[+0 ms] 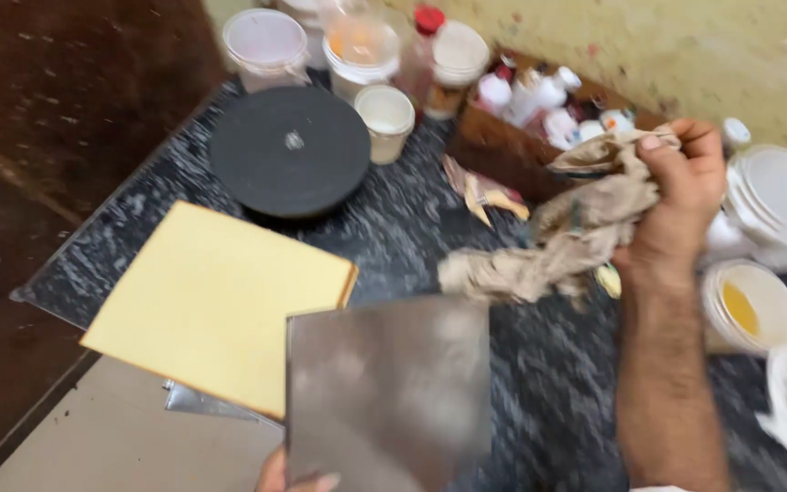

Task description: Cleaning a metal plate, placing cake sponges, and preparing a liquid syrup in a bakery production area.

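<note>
Nearby: right hand [680, 187] clenches rag [557, 246]; left hand [298, 476] grips metal sheet [389, 392]; yellow board [216, 305] beside.

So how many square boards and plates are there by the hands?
2. A yellow square board lies on the dark counter. A grey metal plate is held at its bottom edge by the left hand. More may be hidden underneath.
</note>
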